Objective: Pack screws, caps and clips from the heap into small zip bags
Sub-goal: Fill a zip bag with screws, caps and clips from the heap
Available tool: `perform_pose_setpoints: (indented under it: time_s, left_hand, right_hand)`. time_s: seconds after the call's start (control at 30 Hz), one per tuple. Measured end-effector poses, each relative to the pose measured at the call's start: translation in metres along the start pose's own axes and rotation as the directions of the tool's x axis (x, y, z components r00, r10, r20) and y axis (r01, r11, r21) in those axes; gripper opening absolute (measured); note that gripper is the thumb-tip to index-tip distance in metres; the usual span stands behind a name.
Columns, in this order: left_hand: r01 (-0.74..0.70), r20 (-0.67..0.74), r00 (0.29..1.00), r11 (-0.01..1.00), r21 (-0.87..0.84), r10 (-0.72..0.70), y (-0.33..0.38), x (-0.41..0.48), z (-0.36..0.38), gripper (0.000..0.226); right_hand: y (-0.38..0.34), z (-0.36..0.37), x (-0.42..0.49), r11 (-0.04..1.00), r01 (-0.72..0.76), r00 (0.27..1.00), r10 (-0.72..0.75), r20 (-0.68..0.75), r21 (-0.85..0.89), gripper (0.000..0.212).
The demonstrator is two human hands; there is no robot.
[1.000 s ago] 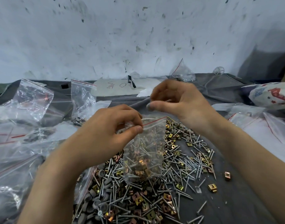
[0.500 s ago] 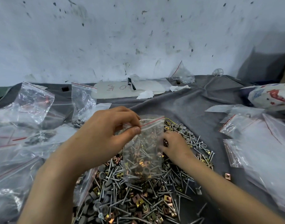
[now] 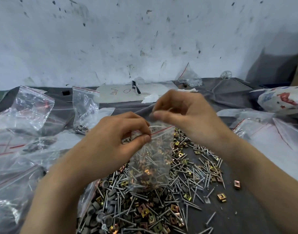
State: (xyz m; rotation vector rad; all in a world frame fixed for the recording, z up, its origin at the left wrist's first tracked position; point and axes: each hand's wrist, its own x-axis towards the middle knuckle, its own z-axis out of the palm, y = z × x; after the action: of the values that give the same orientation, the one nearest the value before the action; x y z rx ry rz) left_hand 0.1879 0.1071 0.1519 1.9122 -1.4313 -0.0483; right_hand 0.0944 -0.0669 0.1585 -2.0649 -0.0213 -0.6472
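Observation:
A small clear zip bag (image 3: pixel 151 162) with a red line at its mouth hangs upright over the heap (image 3: pixel 187 174), partly filled with screws and gold clips. My left hand (image 3: pixel 111 141) pinches the bag's top left edge between thumb and fingers. My right hand (image 3: pixel 187 115) hovers just above the bag's mouth, fingertips pinched on a thin pale piece that looks like a screw; it is blurred. The heap on the grey cloth mixes silver screws, gold square clips (image 3: pixel 143 211) and grey caps (image 3: pixel 104 217).
Empty zip bags (image 3: pixel 31 108) lie crumpled at the left, and more flat bags (image 3: pixel 271 137) lie at the right. A patterned sack (image 3: pixel 283 100) sits far right. A marked paper sheet (image 3: pixel 118 93) and a bag of screws (image 3: pixel 188 78) lie by the wall.
My right hand went down into the heap beside the bag, then rose again to the bag's mouth with its fingers pinched. My left hand kept the bag in place.

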Motion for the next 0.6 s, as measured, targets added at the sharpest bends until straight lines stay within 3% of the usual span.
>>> perform_pose_setpoints:
  time_s: [0.07, 0.17, 0.2, 0.27, 0.3, 0.37, 0.5, 0.6]
  left_hand:
    - [-0.004, 0.000, 1.000, 1.000, 0.007, 0.004, 0.000, 0.000, -0.001, 0.018]
    - [0.004, -0.017, 1.000, 1.000, 0.003, -0.004, 0.000, 0.000, -0.002, 0.018]
    - [0.005, -0.021, 1.000, 1.000, 0.001, -0.005, -0.001, 0.000, -0.002, 0.016]
    - [0.005, -0.022, 1.000, 1.000, 0.005, -0.004, -0.001, -0.001, -0.002, 0.014]
    - [0.004, -0.018, 1.000, 1.000, 0.007, -0.004, 0.000, -0.001, -0.002, 0.010]
    - [0.002, -0.012, 1.000, 1.000, 0.009, -0.002, 0.001, -0.001, -0.001, 0.006]
    - [0.015, -0.007, 1.000, 1.000, 0.016, -0.015, 0.001, -0.001, -0.002, 0.013]
    - [0.017, -0.001, 1.000, 1.000, 0.010, -0.017, 0.001, -0.001, -0.003, 0.018]
  right_hand:
    - [0.004, -0.003, -0.004, 0.984, 0.071, 0.997, -0.074, -0.011, -0.164, 0.002]
    - [0.031, -0.005, -0.010, 0.971, -0.031, 0.960, -0.036, -0.277, -0.235, 0.015]
    - [0.044, -0.002, -0.014, 0.947, -0.138, 0.962, 0.057, -0.268, -0.291, 0.019]
    - [0.074, 0.010, -0.028, 0.834, -0.322, 0.942, 0.327, -0.068, -0.448, 0.013]
    - [0.088, 0.018, -0.036, 0.772, -0.363, 0.900, 0.435, 0.018, -0.522, 0.008]
    - [0.106, 0.029, -0.051, 0.693, -0.355, 0.869, 0.492, 0.052, -0.627, 0.004]
    - [0.109, 0.033, -0.056, 0.737, -0.314, 0.912, 0.409, 0.025, -0.599, 0.006]
    - [0.088, 0.023, -0.051, 0.874, -0.379, 0.925, 0.357, -0.128, -0.303, 0.014]
